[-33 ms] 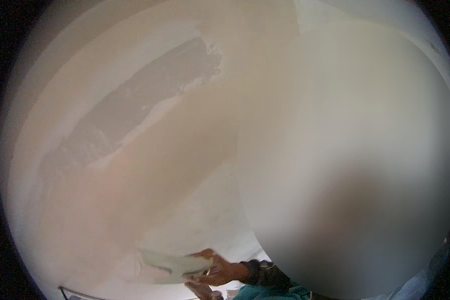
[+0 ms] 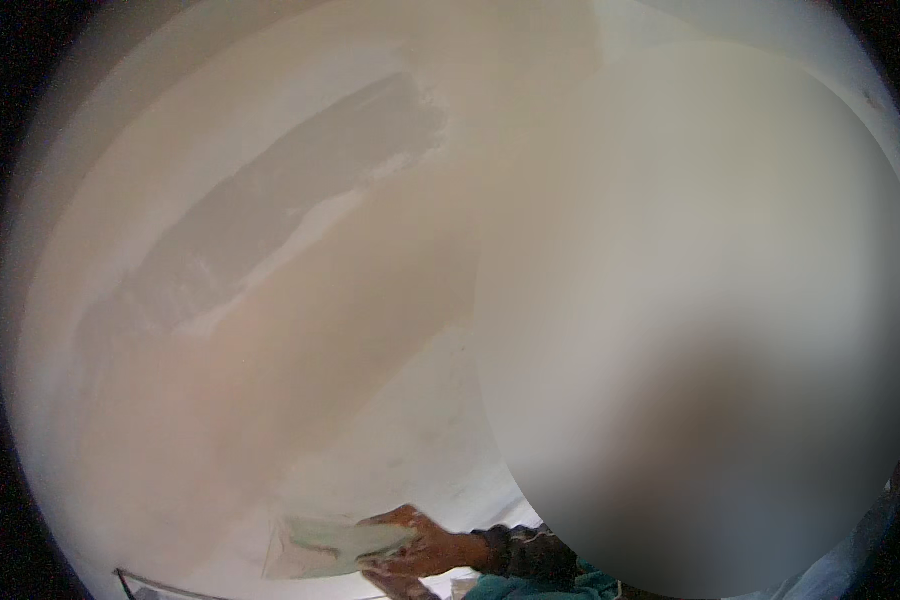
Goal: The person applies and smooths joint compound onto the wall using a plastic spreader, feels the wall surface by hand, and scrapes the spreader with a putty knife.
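At the lower edge, my right hand (image 2: 425, 546) is closed on the near end of a flat pale-green sheet (image 2: 315, 537), with fingers above and below it. The sheet lies against or very close to the pale plastered surface (image 2: 370, 350); which of the two, I cannot tell. Just beneath is part of what appears to be my left hand (image 2: 402, 585), cut off by the frame's edge with its fingers hidden. A dark ribbed sleeve (image 2: 530, 552) covers the right forearm, and teal cloth (image 2: 540, 588) shows below it.
A long grey streak (image 2: 270, 200) with ragged, whitish edges crosses the upper left of the surface. A large blurred oval (image 2: 690, 250) hides most of the right side. A thin dark frame corner (image 2: 122, 574) shows at the lower left.
My right hand and the pale-green sheet have shifted slightly down and left. The sheet now sits at a slightly different angle. The grey streak looks the same.
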Demonstrator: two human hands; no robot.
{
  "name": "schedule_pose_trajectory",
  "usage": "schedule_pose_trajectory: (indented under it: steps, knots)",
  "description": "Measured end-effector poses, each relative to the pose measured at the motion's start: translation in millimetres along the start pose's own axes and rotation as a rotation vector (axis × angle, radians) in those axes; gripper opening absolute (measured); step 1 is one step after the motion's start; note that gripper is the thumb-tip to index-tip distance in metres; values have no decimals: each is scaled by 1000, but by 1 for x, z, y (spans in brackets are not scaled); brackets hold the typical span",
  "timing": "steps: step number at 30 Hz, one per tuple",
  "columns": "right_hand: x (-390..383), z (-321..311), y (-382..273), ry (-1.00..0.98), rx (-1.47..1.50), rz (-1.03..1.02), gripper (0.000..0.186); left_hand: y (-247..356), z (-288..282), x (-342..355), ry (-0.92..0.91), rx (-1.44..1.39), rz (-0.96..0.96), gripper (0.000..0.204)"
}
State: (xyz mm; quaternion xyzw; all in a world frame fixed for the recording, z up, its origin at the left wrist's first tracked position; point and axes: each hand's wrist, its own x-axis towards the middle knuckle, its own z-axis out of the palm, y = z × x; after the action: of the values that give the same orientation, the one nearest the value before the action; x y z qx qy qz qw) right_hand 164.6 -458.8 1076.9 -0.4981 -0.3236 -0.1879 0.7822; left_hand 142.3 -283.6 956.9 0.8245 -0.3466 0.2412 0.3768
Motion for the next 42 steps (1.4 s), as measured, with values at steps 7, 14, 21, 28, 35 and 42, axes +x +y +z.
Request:
schedule_pose_trajectory:
  steps: [7, 14, 21, 28, 35, 42]
  knots:
    - [-18, 55, 48, -211, 63, 524, 54, 17, -31, -62, 622, 142, -584, 58]
    - [-84, 84, 157, -645, -86, 347, 56, 7, -67, -140, 965, 262, -881, 49]
    - [-207, -3, 232, -1058, -433, 709, 46, 80, -59, -303, 1224, 262, -1094, 40]
    - [-331, 9, 287, -1251, -579, 1036, 41, 140, 18, -470, 1154, 319, -1245, 37]
    - [-418, 23, 354, -1548, -699, 512, 37, 134, 83, -463, 2031, -846, -1294, 40]
    - [-493, 27, 368, -1785, -759, 169, 27, 131, 82, -432, 2080, -833, -1402, 36]
